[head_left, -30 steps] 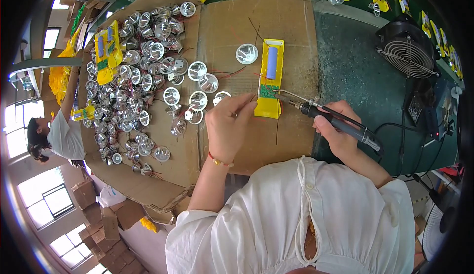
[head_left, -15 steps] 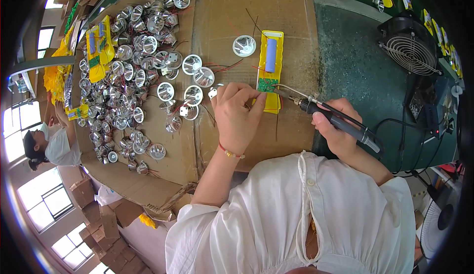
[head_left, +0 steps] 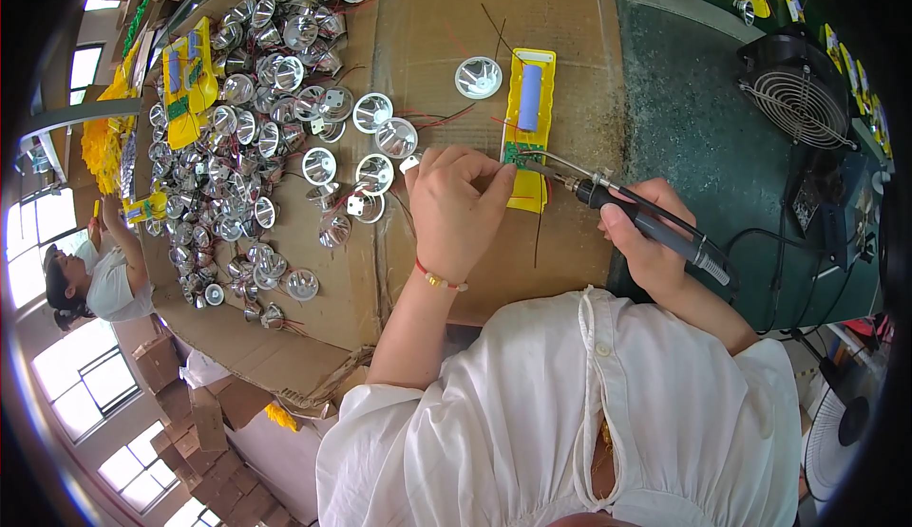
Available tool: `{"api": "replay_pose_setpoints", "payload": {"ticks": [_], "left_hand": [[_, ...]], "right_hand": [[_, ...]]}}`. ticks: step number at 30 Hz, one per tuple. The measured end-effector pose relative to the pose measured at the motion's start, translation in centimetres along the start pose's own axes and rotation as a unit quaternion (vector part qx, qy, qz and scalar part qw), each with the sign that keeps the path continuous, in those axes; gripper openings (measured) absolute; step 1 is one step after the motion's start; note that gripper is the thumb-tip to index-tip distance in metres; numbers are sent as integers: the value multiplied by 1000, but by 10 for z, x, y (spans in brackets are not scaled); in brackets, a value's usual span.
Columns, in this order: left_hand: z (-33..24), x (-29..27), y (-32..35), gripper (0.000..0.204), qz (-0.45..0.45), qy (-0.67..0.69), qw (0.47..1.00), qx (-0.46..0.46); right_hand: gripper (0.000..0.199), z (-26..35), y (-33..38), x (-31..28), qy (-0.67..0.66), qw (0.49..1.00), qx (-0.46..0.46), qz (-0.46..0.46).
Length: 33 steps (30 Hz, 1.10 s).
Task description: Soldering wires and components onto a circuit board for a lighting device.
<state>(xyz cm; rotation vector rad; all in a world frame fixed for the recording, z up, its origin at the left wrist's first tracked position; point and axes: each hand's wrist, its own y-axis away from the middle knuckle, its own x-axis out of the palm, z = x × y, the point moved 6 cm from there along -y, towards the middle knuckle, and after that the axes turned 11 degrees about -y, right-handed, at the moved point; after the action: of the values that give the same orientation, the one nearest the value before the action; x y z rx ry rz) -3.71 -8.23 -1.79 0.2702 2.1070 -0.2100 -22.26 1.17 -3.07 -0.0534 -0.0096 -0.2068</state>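
A yellow plastic housing (head_left: 527, 195) lies on the cardboard, with a purple cylindrical battery (head_left: 530, 100) and a small green circuit board (head_left: 518, 155) in it. My right hand (head_left: 638, 252) grips a soldering iron (head_left: 676, 244) with a thin curved metal tube along it; its tip reaches the board. My left hand (head_left: 454, 206) is closed in a pinch at the board's left edge; what the fingertips hold is hidden. A white square piece (head_left: 409, 163) shows beside its knuckles. Just left of the housing sits a silver reflector cup (head_left: 478, 78).
Many reflector cups (head_left: 271, 133) with red and black wires cover the left cardboard. A black fan with a wire guard (head_left: 803, 109) stands right on the green tabletop (head_left: 674, 100). More yellow housings (head_left: 190, 81) lie around. Another person (head_left: 104, 275) is at the far left.
The view has shifted slightly. Both hands stay at the circuit board, and the soldering iron's tip remains there. At far left, the other person's arm has moved.
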Motion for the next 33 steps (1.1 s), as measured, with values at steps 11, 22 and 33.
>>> {"api": "replay_pose_setpoints", "payload": {"ticks": [11,22,33], "left_hand": [[1,1,-1,13,0,3,1000,0],[1,-3,0,11,-31,-4,999,7],[-4,-8,10,15,-99,-13,992,72]], "right_hand": [[17,5,8,-17,-98,991,20,-86],[17,2,15,-25,-104,989,40,-95],[17,-1,15,-21,-90,992,41,-74]]}}
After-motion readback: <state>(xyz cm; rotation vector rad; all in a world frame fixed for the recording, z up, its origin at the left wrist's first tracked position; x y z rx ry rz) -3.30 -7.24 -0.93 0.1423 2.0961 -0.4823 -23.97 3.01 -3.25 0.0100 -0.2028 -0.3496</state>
